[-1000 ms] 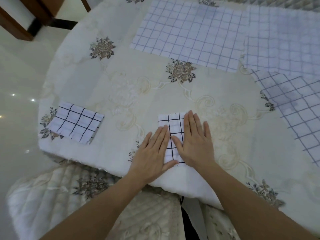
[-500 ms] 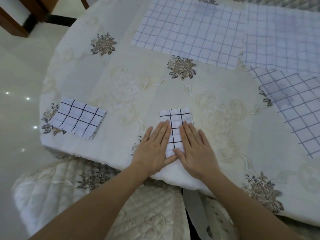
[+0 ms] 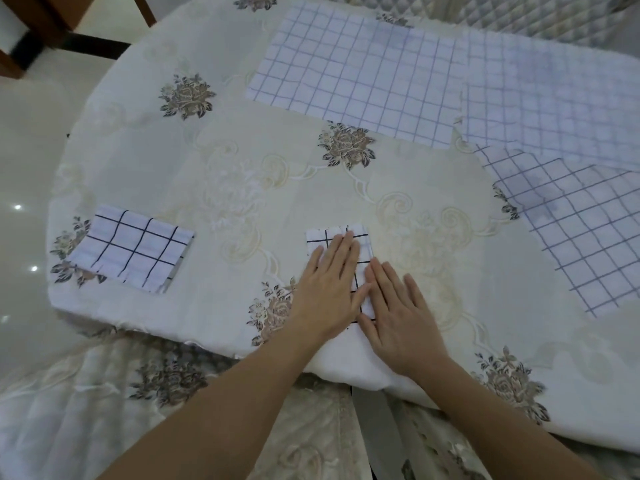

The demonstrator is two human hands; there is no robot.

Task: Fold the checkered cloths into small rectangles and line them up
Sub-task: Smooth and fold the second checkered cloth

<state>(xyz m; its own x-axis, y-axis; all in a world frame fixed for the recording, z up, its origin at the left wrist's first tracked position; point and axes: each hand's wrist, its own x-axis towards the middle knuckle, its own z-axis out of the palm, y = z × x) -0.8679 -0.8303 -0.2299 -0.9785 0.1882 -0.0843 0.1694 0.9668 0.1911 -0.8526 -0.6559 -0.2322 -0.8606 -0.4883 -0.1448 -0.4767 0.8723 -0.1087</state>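
A small folded white cloth with black checks [image 3: 360,239] lies near the table's front edge. My left hand [image 3: 325,292] lies flat on it, fingers stretched over its top half. My right hand [image 3: 398,310] rests flat on its lower right edge and on the tablecloth beside it. Neither hand grips anything. A second folded checkered cloth [image 3: 133,249] lies at the front left of the table. Three unfolded checkered cloths are spread at the back: one in the middle [image 3: 353,77], one at the far right [image 3: 554,109], one at the right edge [image 3: 581,223].
The round table wears a cream tablecloth with flower prints [image 3: 249,174]. A padded chair seat [image 3: 104,403] sits below the front edge. Dark wooden chair legs [image 3: 45,26] stand at the top left on the pale floor.
My left hand has slid forward over the folded cloth. My right hand has moved back and to the right, off most of it. The cloth itself stays in place.
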